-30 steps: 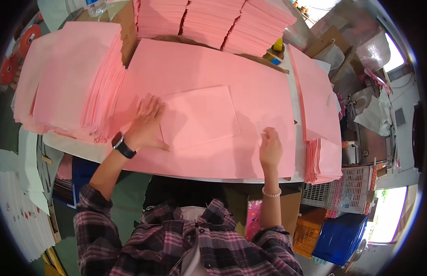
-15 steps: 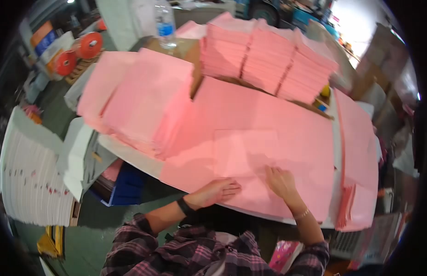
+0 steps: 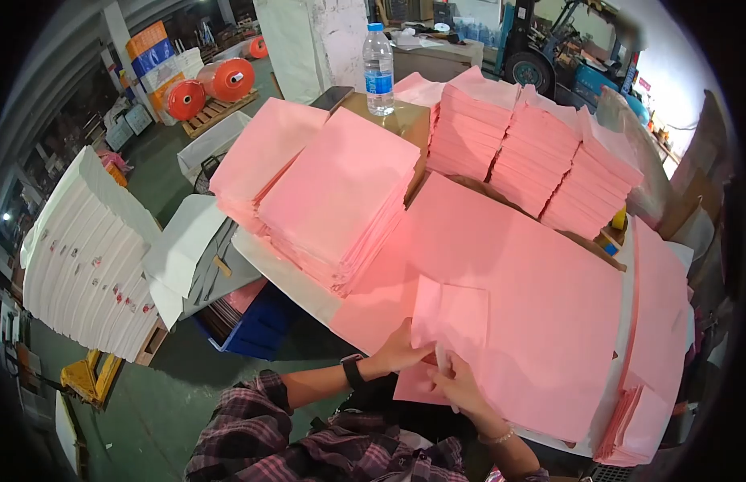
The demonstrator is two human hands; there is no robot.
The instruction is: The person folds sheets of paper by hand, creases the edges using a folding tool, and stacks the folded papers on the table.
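Observation:
A small folded pink paper sheet (image 3: 463, 313) lies over the large pink sheet (image 3: 541, 321) on the worktable, its left part raised. My left hand (image 3: 401, 351) is closed on the raised part's near edge, thumb towards the right. Beside it, my right hand (image 3: 463, 387) is closed around a slim white strip-like object (image 3: 443, 359) that pokes out above and below the fingers. Its exact kind I cannot make out. Just left of the hands, a tall stack of pink paper (image 3: 341, 189) rests on the table.
More pink stacks (image 3: 533, 149) stand at the back, with a water bottle (image 3: 378, 72) on a cardboard box. Folded pink pieces (image 3: 630, 426) lie at the right edge. A blue crate (image 3: 256, 325) and a white stack (image 3: 87, 257) are on the left.
My left hand has gone from lying on the small sheet to gripping its lifted left part. My right hand has moved in beside it, now with a white object. The view has shifted.

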